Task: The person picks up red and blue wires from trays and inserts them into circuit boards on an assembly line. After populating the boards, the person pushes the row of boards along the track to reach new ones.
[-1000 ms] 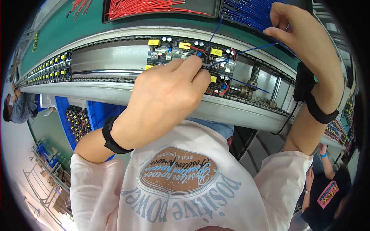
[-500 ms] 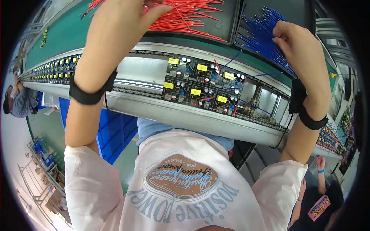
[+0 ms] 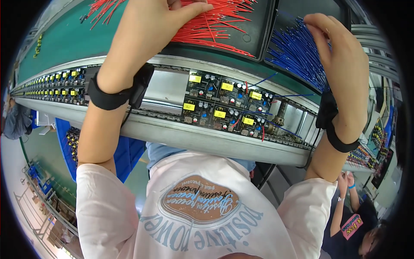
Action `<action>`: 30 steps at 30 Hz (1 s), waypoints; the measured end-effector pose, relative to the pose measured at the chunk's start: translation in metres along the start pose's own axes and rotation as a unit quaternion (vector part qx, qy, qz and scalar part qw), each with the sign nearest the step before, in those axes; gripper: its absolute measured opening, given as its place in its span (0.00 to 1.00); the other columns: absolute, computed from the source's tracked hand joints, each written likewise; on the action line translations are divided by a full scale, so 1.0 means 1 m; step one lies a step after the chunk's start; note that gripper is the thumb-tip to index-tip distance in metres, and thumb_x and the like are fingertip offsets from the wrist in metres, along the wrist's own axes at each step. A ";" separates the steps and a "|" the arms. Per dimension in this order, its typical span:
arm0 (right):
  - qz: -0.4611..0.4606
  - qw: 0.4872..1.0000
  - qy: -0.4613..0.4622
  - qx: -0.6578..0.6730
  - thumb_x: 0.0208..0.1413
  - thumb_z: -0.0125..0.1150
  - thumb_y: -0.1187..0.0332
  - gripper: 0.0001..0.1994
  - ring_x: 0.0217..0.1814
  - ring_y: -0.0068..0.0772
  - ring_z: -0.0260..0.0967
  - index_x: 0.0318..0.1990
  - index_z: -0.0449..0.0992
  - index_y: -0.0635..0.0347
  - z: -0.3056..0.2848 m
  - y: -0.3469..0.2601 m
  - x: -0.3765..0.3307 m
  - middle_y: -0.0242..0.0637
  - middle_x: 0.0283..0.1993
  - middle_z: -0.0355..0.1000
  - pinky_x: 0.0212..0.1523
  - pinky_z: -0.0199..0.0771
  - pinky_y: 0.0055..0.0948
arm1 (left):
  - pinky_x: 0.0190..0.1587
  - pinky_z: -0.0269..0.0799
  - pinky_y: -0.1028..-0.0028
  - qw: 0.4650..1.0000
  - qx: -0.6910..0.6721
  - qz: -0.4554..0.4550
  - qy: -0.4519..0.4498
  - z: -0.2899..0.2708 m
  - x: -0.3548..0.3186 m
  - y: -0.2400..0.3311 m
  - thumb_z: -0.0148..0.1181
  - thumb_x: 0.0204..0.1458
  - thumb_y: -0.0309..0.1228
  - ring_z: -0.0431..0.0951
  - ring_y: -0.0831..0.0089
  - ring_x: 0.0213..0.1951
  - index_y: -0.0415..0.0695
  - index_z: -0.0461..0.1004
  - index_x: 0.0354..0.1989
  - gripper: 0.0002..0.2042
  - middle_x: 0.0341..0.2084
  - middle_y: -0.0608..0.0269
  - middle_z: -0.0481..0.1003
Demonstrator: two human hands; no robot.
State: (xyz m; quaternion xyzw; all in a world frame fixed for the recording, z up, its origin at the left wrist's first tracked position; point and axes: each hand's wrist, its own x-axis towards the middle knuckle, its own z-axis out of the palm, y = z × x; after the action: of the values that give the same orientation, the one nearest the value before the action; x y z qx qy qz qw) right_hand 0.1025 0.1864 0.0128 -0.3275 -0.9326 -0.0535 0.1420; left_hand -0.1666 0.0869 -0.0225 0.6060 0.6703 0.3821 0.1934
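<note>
My left hand (image 3: 155, 26) reaches over a pile of red wires (image 3: 207, 33) in a black tray, thumb stretched toward the curled fingers. Its fingertips are partly cut off by the top edge, so what they hold cannot be made out. My right hand (image 3: 340, 49) is at the blue wires (image 3: 297, 52) in the neighbouring tray, thumb and forefinger pinched close together near the wires' far ends. Whether a wire sits in that pinch is not visible. Nearer me lies a panel of circuit boards (image 3: 220, 101) with yellow blocks; several red and blue wires stick out of it.
The panel rests on a conveyor with chain rails (image 3: 166, 110). More circuit boards (image 3: 56, 84) line its left part. A blue bin (image 3: 125, 157) stands below the conveyor at left. A co-worker (image 3: 355, 224) is at lower right. Black straps (image 3: 108, 96) circle my wrists.
My left hand has shifted right over the red wires. My right hand has moved farther away, toward the far ends of the blue wires. The view has tilted slightly.
</note>
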 end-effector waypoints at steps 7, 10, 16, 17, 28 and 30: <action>-0.134 0.988 -0.044 0.065 0.55 0.64 0.72 0.03 0.36 0.42 0.70 0.31 0.76 0.59 -0.023 -0.053 0.016 0.38 0.33 0.69 0.37 0.67 0.37 | 0.29 0.68 0.84 0.975 -0.209 0.032 0.065 -0.010 -0.011 0.016 0.60 0.62 0.18 0.74 0.84 0.26 0.35 0.76 0.42 0.03 0.28 0.64 0.79; -0.180 0.958 -0.189 0.120 0.52 0.64 0.71 0.03 0.40 0.38 0.69 0.30 0.77 0.58 -0.027 -0.060 0.019 0.37 0.35 0.69 0.40 0.66 0.33 | 0.29 0.68 0.85 0.981 -0.152 0.079 0.089 -0.018 -0.015 0.031 0.58 0.64 0.17 0.75 0.85 0.27 0.35 0.74 0.44 0.03 0.29 0.62 0.79; -0.273 0.933 -0.219 0.081 0.49 0.64 0.71 0.03 0.45 0.34 0.68 0.31 0.78 0.58 -0.012 -0.063 0.023 0.34 0.37 0.70 0.46 0.65 0.30 | 0.32 0.72 0.77 0.993 0.010 0.052 0.104 -0.014 -0.038 0.034 0.62 0.60 0.19 0.76 0.77 0.27 0.36 0.75 0.38 0.02 0.29 0.59 0.79; -0.278 0.932 -0.218 0.077 0.49 0.63 0.71 0.03 0.46 0.34 0.68 0.31 0.78 0.58 -0.012 -0.063 0.023 0.34 0.36 0.70 0.46 0.65 0.30 | 0.32 0.72 0.76 0.991 0.042 0.073 0.100 -0.016 -0.044 0.028 0.63 0.60 0.20 0.76 0.75 0.27 0.37 0.76 0.38 0.02 0.29 0.59 0.79; -0.291 0.933 -0.201 0.062 0.49 0.62 0.70 0.04 0.46 0.33 0.69 0.32 0.79 0.59 -0.008 -0.064 0.017 0.33 0.36 0.70 0.47 0.65 0.29 | 0.32 0.67 0.79 0.998 0.030 0.041 -0.020 -0.018 -0.082 0.024 0.63 0.60 0.19 0.73 0.83 0.29 0.40 0.82 0.44 0.06 0.32 0.67 0.80; -0.291 0.934 -0.199 0.062 0.49 0.62 0.70 0.05 0.46 0.33 0.69 0.32 0.79 0.59 -0.009 -0.065 0.016 0.33 0.36 0.70 0.46 0.65 0.29 | 0.31 0.66 0.79 0.997 0.056 0.047 -0.032 -0.017 -0.083 0.024 0.63 0.60 0.19 0.72 0.82 0.29 0.40 0.82 0.43 0.06 0.31 0.66 0.80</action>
State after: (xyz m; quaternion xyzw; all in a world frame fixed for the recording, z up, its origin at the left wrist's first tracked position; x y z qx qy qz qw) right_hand 0.0519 0.1436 0.0258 -0.0367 -0.9976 0.0317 -0.0486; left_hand -0.1472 0.0015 -0.0106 0.6586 0.6549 0.3330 0.1624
